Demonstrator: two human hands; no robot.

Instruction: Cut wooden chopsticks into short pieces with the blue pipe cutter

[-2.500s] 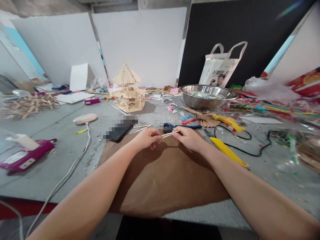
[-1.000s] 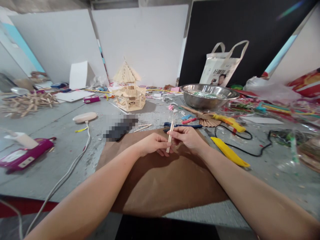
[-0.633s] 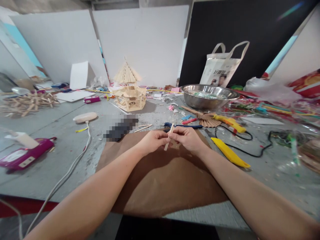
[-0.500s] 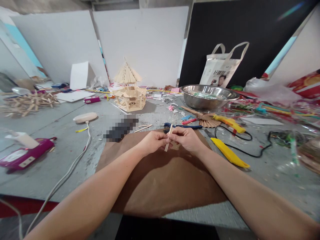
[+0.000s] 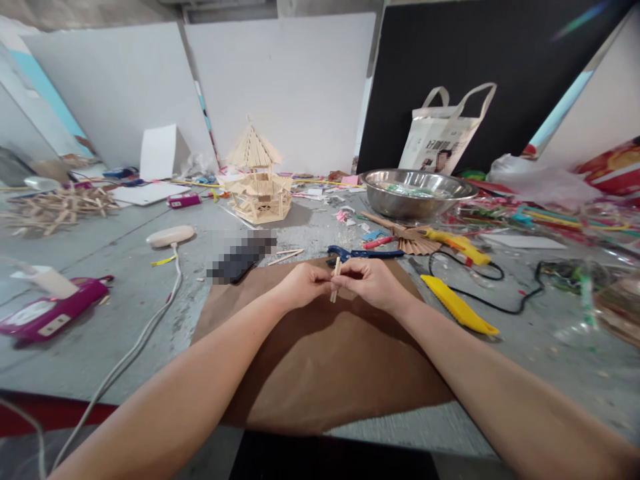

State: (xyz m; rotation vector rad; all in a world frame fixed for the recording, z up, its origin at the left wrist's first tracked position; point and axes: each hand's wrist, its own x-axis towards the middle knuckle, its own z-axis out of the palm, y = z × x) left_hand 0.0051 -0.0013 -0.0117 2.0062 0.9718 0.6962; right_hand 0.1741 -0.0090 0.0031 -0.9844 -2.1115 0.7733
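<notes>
Short pale wooden sticks (image 5: 337,268), seemingly a pair side by side, stand nearly upright between my hands above the brown sheet (image 5: 320,373). My right hand (image 5: 374,283) pinches them between thumb and fingers. From the other side, my left hand (image 5: 306,287) closes its fingertips on the sticks, though its exact grip is partly hidden. Just behind the hands lie blue-handled pliers (image 5: 373,253). More thin wooden sticks (image 5: 287,256) rest at the sheet's far edge, beside a dark, partly blurred-out object (image 5: 243,260).
A wooden stick pavilion (image 5: 260,193) stands at the back, left of a steel bowl (image 5: 420,200). To the right are a yellow-handled cutter (image 5: 460,307) and a yellow corded tool (image 5: 463,248). On the left lie a purple power strip (image 5: 65,310) and a white cable (image 5: 150,327).
The sticks have turned more upright and shifted slightly left and down. My right hand moved a little left with them; the left hand has barely moved.
</notes>
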